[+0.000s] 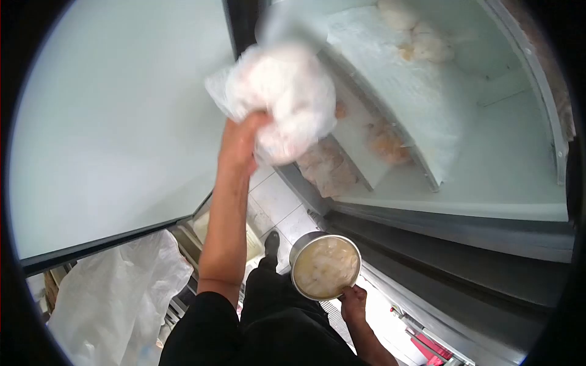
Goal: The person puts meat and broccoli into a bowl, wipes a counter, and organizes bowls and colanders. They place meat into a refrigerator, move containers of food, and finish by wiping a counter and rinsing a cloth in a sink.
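My left hand [243, 139] is raised in front of the open fridge, its fingers closed on a clear plastic bag [287, 97]. Pale, pinkish lumps fill the bag; their kind is not clear, and the bag is slightly blurred. Lower down, near my legs, my right hand [354, 300] grips the rim of a round metal pot [295, 251]. Pale pieces in a yellowish liquid [326, 266] lie inside the pot, which I hold roughly level.
Wrapped and loose pale food [427, 44] lies on the fridge shelves [421, 116], with orange-tinged pieces [387, 141] lower down. The fridge door [122, 122] stands wide at left. Below it hangs a translucent plastic sheet [122, 293]. White floor tiles [278, 198] show between.
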